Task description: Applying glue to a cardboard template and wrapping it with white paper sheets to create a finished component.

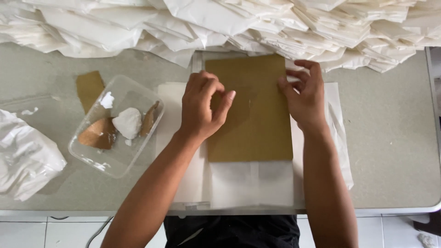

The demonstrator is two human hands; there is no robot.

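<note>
A brown cardboard sheet (257,115) lies flat on a white paper sheet (250,183) in the middle of the table. My left hand (202,105) rests on the cardboard's left edge with the fingers curled and the thumb out. My right hand (305,94) sits at the cardboard's right edge, fingers bent over the white paper there. Whether either hand pinches the paper is unclear.
A big heap of folded white paper pieces (239,23) fills the table's far side. A clear plastic tub (115,126) with white paste and brown card scraps stands at left, a brown card strip (89,89) behind it. Crumpled white plastic (23,156) lies far left.
</note>
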